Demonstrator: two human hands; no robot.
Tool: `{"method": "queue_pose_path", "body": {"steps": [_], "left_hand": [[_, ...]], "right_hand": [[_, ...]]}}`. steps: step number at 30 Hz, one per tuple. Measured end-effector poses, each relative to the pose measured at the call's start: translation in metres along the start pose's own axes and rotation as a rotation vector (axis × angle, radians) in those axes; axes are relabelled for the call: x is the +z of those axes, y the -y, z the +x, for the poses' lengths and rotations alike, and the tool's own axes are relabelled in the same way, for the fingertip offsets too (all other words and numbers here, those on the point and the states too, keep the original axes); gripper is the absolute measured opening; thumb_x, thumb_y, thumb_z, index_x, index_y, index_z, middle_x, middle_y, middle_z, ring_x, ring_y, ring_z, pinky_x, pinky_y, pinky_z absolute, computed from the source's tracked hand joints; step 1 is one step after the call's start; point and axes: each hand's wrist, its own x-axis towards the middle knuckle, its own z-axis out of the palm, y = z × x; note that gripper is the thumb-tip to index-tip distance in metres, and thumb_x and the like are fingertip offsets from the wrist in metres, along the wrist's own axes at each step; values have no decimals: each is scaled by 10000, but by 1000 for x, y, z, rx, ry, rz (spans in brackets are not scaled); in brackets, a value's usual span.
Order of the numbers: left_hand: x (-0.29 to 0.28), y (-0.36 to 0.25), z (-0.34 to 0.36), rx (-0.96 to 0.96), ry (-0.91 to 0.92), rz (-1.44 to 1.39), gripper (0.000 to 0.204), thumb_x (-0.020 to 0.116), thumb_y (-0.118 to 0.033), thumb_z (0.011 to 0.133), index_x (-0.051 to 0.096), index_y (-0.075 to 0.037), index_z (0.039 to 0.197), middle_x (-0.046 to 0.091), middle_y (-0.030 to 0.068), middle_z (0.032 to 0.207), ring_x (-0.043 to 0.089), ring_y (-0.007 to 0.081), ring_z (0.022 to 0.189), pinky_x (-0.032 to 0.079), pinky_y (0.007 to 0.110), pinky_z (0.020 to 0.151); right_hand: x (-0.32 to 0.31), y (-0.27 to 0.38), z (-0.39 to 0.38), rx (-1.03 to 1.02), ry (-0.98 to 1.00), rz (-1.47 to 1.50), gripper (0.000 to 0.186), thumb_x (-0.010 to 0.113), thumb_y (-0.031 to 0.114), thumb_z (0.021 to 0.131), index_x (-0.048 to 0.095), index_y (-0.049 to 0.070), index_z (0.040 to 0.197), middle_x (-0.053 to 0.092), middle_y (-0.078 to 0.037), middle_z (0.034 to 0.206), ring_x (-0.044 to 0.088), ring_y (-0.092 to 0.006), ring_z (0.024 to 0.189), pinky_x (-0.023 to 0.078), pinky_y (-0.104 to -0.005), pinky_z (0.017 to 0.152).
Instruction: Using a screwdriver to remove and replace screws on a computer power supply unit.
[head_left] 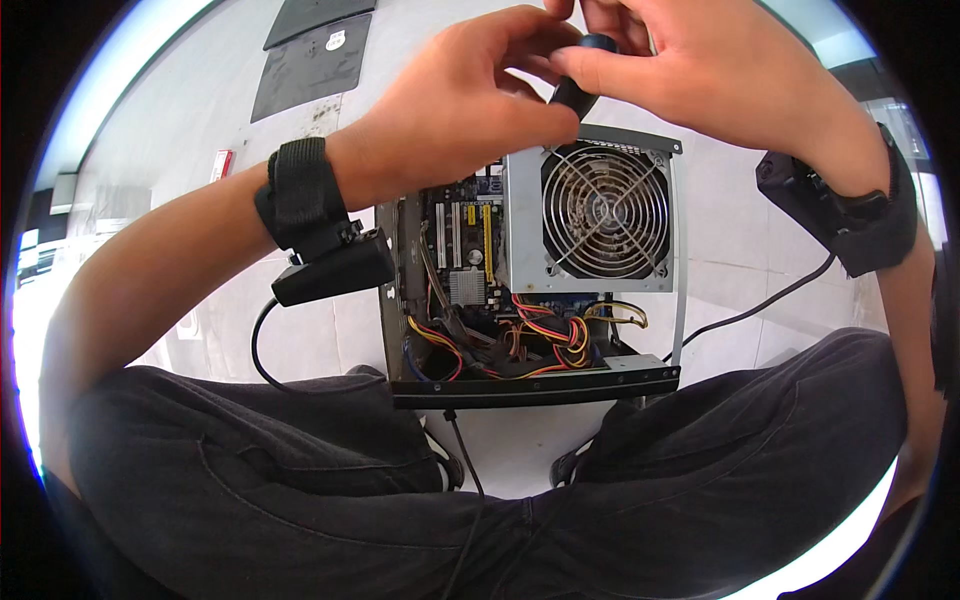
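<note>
Holding dark cyl. item [574, 98] w/ both hands, right btwn the fingers. Curling L hand's [485, 95] fingers nearly closed arnd its lower pt; pressing R hand's [690, 70] thumb against upper end, bending other fingers in close, partly out of view. Reaching over open PC case [535, 393], standing on floor [740, 235] body-side of fingers. Having grey PSU [527, 225] w/ round fan grille [607, 210] sitting nearest below fingers; multicol. cables [572, 345] bunching farther twd body; board w/ yellow slot [488, 240] showing below + L of fingers. Wearing black straps [303, 195] on wrists, behind fingers. Seeing dark flat panels [310, 80] lying well L of fingers.
</note>
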Motion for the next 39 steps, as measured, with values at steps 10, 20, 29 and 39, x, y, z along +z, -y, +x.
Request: {"method": "queue_pose_path", "body": {"steps": [10,20,29,39], "left_hand": [[-6,-6,2,-57,43,80,573,822,-151,864,545,30,1331,697,133,1154,686,206,1075,556,400,996],[5,-10,-6,-124,-64,128,470,779,-170,851,611,45,1234,712,145,1092,687,197,941,549,365,864],[15,-13,-13,154,-77,85,525,749,-116,871,546,62,1322,676,179,1175,669,230,1106,525,401,1022],[-6,-24,-5,-147,107,-3,496,687,-184,978,519,73,1368,639,201,1262,655,235,1156,522,409,1061]], "right_hand": [[2,-1,-10,-166,-27,-59,384,682,317,914,651,-56,999,667,-175,733,637,-266,639,493,-367,599],[-9,-21,4,-238,181,-208,468,642,389,987,676,-47,820,612,-136,624,579,-233,536,465,-377,527],[3,12,-7,-47,-57,-56,409,667,353,967,677,-54,997,629,-122,653,609,-211,578,478,-328,553],[-10,-2,5,47,190,-318,416,604,393,1014,685,-15,984,565,-89,515,550,-204,457,446,-333,461]]}}
